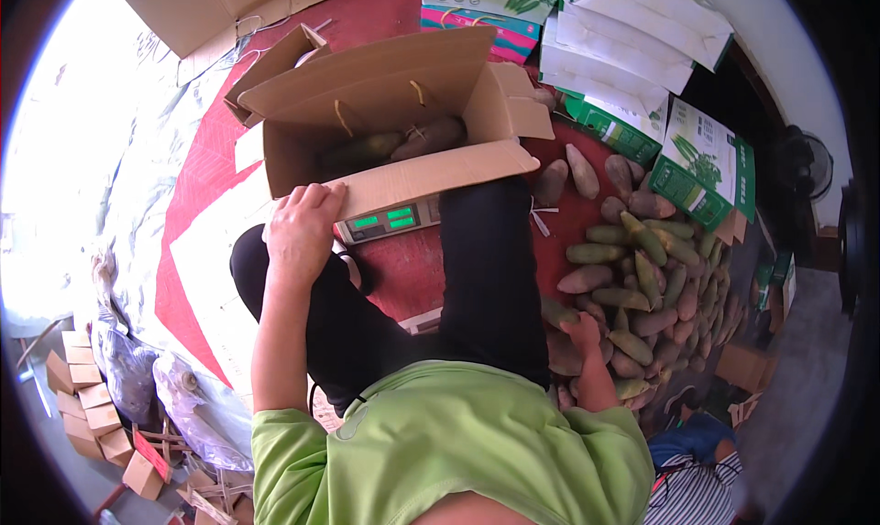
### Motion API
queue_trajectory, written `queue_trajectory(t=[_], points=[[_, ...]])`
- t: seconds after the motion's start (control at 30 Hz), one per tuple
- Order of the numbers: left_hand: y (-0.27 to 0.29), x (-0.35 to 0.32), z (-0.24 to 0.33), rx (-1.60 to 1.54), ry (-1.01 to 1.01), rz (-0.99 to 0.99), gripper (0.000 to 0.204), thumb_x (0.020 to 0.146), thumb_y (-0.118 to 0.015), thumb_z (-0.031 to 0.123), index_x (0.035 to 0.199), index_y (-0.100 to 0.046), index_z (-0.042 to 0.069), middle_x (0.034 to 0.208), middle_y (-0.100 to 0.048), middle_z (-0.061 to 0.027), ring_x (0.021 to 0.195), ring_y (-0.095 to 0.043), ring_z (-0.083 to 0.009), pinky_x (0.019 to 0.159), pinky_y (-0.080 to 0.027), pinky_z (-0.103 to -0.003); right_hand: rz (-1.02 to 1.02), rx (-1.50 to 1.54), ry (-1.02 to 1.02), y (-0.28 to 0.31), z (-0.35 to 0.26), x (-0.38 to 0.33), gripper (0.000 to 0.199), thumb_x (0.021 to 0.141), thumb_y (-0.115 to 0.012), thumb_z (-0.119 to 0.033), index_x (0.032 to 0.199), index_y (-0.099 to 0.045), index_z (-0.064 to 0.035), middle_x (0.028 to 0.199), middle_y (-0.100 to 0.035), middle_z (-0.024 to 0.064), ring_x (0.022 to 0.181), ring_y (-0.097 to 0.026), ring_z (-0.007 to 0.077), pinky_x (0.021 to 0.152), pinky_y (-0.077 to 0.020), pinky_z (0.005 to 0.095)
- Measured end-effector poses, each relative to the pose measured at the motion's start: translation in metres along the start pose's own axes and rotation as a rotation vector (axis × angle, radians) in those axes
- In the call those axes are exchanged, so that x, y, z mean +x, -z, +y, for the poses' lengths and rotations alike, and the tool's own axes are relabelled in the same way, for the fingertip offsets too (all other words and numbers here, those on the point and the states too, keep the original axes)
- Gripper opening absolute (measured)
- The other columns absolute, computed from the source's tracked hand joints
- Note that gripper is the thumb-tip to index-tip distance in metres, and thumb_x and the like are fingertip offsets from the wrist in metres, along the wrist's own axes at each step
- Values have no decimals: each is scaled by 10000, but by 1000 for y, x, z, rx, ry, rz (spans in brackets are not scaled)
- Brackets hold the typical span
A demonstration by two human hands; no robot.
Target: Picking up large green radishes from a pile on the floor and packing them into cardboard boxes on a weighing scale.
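Note:
An open cardboard box [385,179] stands in front of me on a digital scale [390,221] with lit green displays. Inside it lie a green radish-like root [367,151] and a reddish-brown one [431,138]. My left hand [307,218] is closed over the near left edge of the box, its fingers bent over the flap. Down at my right side, my right hand [587,334] reaches to the pile of long green and reddish roots [651,296]. Its fingers are curled against a green root [555,314] at the pile's left edge; the grip is partly hidden.
Printed green-and-white cartons [701,163] and white folded ones [632,39] stand at the far right. Another brown box [220,12] is at the far left. Small cardboard pieces [87,397] lie lower left. A person in striped clothing [692,493] is at the lower right.

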State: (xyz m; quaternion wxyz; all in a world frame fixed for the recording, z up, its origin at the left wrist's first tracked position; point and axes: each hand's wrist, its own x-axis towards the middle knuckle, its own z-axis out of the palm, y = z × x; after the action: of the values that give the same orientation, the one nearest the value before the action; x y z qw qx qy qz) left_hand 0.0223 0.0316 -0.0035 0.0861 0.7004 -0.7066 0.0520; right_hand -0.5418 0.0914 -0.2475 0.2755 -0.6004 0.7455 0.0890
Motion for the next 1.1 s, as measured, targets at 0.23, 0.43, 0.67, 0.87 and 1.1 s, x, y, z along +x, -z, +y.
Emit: queue_trajectory(t=[0.23,0.43,0.67,0.87,1.1], points=[[2,1,-3,-5,29,-13,351,759,-569,13,1077,-649,136,878,-596,-31,896,-600,-231,773,-495,-365,103,-112,-18,107,-95,15,532,693,-770,-283,1138,-611,-38,1073,-651,204,1015,-623,346,852,-492,415],[1,3,-4,1,45,1,331,771,-584,31,1071,-655,151,866,-591,-23,885,-601,-221,768,-498,-359,517,259,261,207,-151,26,477,742,-761,-145,1160,-581,1,1103,-639,162,1021,-615,264,892,-470,358],[-4,2,-4,25,35,8,283,780,-591,83,1046,-657,154,849,-578,-19,873,-600,-211,767,-492,-355,511,631,647,293,-275,6,423,794,-724,-101,1176,-579,7,1070,-649,86,969,-609,157,850,-483,299],[-5,4,-4,17,12,18,268,803,-556,100,1037,-665,173,853,-571,-21,894,-597,-223,786,-494,-364,476,368,1128,272,-373,34,386,773,-726,-107,1131,-602,-29,1001,-659,96,918,-627,186,839,-488,316],[-2,7,1,49,86,-41,317,835,-559,51,1103,-678,172,929,-619,-22,938,-610,-225,793,-502,-365,738,474,1225,233,-394,47,461,756,-742,-325,1124,-626,-73,1024,-654,136,1019,-599,296,891,-469,406]])
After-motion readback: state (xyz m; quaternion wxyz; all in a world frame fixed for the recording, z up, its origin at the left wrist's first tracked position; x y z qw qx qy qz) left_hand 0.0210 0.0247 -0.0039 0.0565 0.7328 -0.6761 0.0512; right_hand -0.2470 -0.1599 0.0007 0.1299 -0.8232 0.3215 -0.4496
